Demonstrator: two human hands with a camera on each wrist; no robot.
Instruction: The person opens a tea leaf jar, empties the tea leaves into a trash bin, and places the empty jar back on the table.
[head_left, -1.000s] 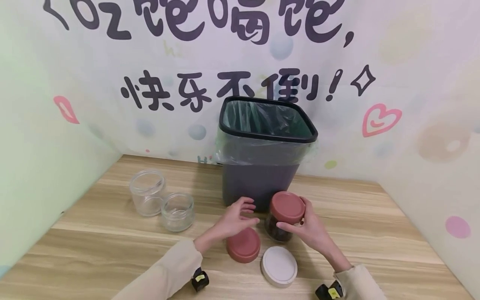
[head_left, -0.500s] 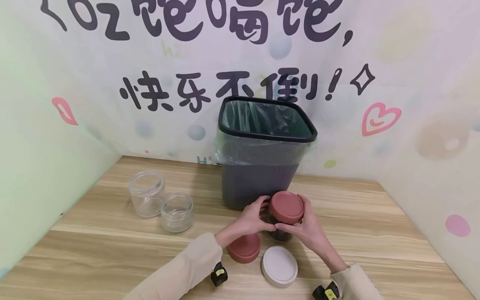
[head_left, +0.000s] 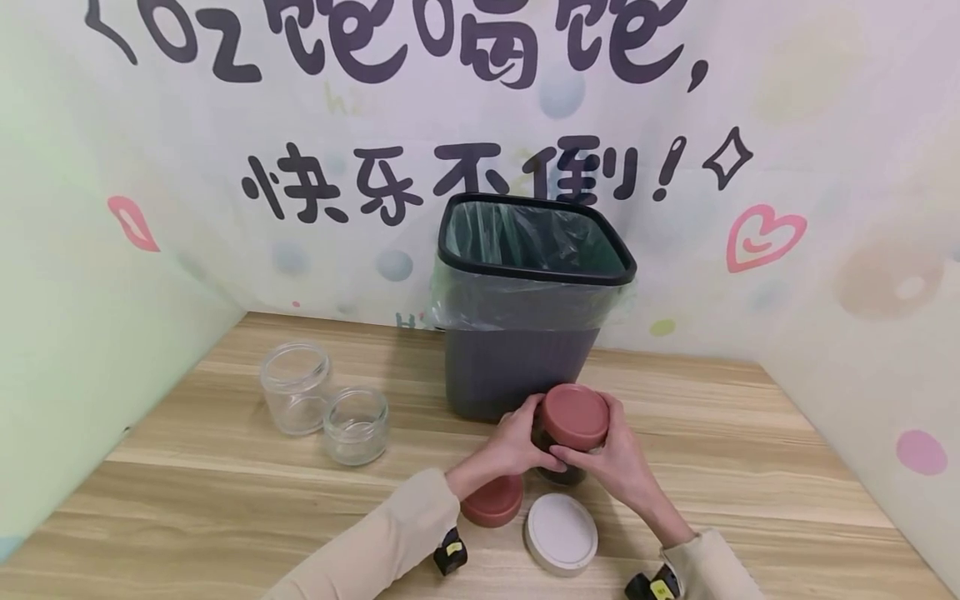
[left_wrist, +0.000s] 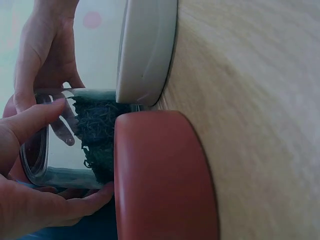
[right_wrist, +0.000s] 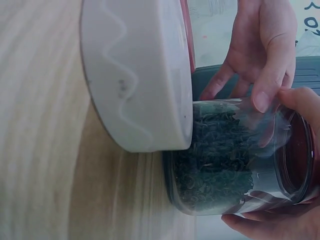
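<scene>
We saw the jar (right_wrist: 215,165) upright on the table (head_left: 225,517), between the two hands; the left hand (head_left: 514,446) was curled round its left side, the right hand (head_left: 621,467) round its right side, with both thumbs in front, below its red lid (head_left: 575,415); behind it stood the bin (head_left: 517,362); nearer to us lay a white lid (head_left: 561,532).

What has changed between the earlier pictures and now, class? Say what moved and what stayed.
The left hand, holding nothing at first, moved right and now grips the red-lidded glass jar of dark dried leaves. The right hand holds that jar as before. The loose red lid, white lid, larger open jar, smaller open jar and lined bin stayed put.
</scene>
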